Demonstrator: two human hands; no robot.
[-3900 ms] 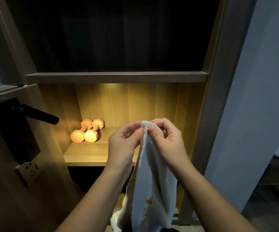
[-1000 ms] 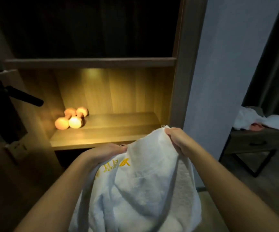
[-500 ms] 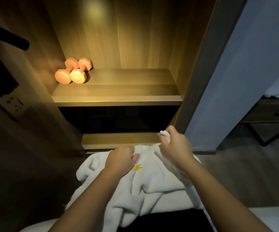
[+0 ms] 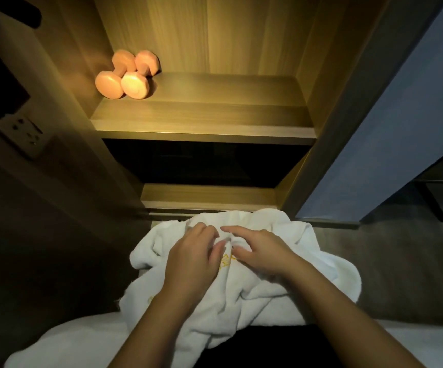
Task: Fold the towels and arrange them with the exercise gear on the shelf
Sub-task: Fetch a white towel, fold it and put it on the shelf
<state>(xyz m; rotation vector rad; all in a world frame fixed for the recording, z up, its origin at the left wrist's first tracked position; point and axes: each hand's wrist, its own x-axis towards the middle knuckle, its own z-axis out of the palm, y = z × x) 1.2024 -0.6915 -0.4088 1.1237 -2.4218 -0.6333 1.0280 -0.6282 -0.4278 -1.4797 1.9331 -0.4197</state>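
**Head view, looking down in front of an open wooden cabinet.** A white towel [image 4: 244,285] lies crumpled and unfolded low in the frame. Its far edge reaches the foot of the cabinet, and its near edge hangs over a dark area at the bottom. Yellow lettering [image 4: 225,261] on the cloth shows in the gap between the two hands.

Both hands rest on top of the towel at its far middle part, side by side and nearly touching.
- **Left hand** [image 4: 191,257]: knuckles up and fingers bent down into the cloth. The thumb presses against a small raised fold, so the hand pinches that fold.
- **Right hand** [image 4: 264,252]: flatter, with the fingers spread and nearly straight. The forefinger points toward the left hand, the palm lies on the towel, and it grips nothing.

Most of the towel spreads outward and toward the viewer from under the forearms.

On the lit shelf [image 4: 209,122] above, well apart from the towel, two pink dumbbells [image 4: 126,75] lie touching each other in the back left corner. A lower shelf [image 4: 207,195] sits just beyond the towel's far edge. A wall socket [image 4: 23,134] is on the left, a blue wall [image 4: 401,115] is on the right, and the floor [image 4: 390,264] is beside the towel.
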